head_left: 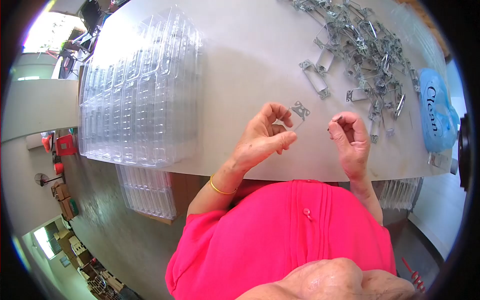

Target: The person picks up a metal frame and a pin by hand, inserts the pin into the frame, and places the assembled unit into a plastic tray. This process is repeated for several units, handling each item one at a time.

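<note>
My left hand (265,135), with a yellow bangle on its wrist, holds a small metal bracket (300,110) by its edge between curled fingers and thumb. The bracket's cut-out end plate sticks out beyond the fingertips, just above the table. To the right, my right hand (351,142) is closed in a pinch, with a small dark tip (338,119) showing at the fingers. What that tip belongs to is too small to tell. Beyond both hands lies a loose heap of similar metal brackets (372,55), and one bracket (315,80) rests at its near left side.
A tall stack of clear plastic trays (142,95) stands on the left of the white table (240,65). At the right edge sits a blue plastic bag (436,110) marked "Clean". More clear trays (147,192) are below the table's left front edge.
</note>
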Demonstrator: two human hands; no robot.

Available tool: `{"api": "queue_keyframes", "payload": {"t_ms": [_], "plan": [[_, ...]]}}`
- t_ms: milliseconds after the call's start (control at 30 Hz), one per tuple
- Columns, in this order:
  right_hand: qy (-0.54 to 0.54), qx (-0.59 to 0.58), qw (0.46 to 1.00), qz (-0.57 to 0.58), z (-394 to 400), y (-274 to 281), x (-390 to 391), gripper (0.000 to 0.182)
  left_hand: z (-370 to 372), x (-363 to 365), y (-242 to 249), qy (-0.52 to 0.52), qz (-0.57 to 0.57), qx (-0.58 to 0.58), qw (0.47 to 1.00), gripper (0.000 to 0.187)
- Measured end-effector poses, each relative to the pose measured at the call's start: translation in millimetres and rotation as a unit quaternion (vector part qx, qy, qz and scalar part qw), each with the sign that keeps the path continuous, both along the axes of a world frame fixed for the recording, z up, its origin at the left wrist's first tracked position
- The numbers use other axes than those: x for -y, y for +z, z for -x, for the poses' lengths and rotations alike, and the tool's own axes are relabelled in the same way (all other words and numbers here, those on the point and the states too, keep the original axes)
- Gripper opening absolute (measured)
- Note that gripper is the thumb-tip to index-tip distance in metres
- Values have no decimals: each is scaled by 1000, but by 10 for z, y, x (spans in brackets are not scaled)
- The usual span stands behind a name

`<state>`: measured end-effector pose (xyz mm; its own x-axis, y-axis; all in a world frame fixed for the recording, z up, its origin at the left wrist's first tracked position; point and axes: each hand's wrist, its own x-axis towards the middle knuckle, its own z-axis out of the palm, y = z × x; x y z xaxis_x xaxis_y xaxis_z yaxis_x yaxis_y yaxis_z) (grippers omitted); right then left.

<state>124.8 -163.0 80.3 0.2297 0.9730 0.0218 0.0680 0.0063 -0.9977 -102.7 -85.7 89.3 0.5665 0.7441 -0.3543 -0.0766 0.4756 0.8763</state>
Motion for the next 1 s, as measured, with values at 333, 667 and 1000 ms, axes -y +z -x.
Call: {"api": "queue_keyframes", "payload": {"t_ms": [333,667,1000], "plan": [[-7,61,980,-189,159,180,-183,24,-144,49,98,-33,24,66,997,25],[8,162,965,-208,93,117,-251,17,-225,115,117,-49,-43,3,998,32],[-6,257,927,-274,96,106,-260,18,-228,160,70,-40,-183,-57,981,18]]}}
